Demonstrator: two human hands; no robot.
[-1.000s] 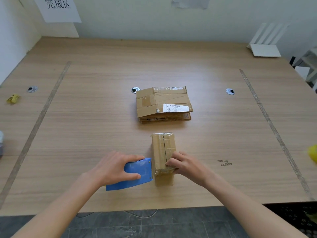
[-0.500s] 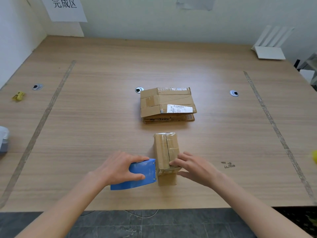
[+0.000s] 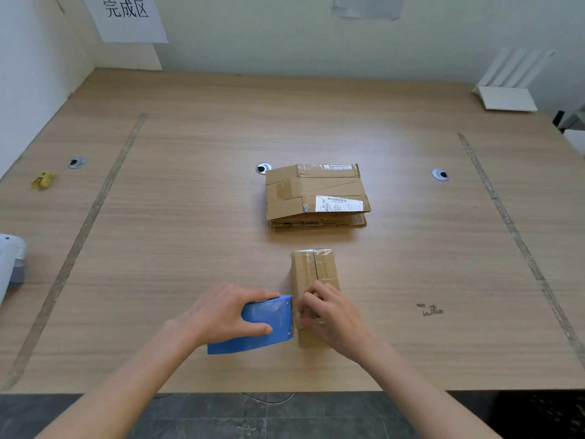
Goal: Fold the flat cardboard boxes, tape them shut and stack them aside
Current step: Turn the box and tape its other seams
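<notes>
A small folded cardboard box [image 3: 311, 269] stands near the table's front edge, with clear tape along its top seam. My left hand [image 3: 221, 312] grips a blue tape dispenser [image 3: 262, 324] whose right end meets the box's left side. My right hand [image 3: 329, 312] lies over the near part of the box, fingers curled onto its top and left edge. A stack of flat cardboard boxes [image 3: 316, 198] sits farther back at the table's middle, the top one bearing a white label.
The wooden table [image 3: 190, 217] has grey tape lines at left and right and three cable holes. A yellow object [image 3: 42, 179] lies far left, a white device [image 3: 11, 264] at the left edge, a white stand [image 3: 509, 90] at the back right.
My right hand has slid left across the box's top toward the dispenser. The left hand and dispenser stay against the box's left side.
</notes>
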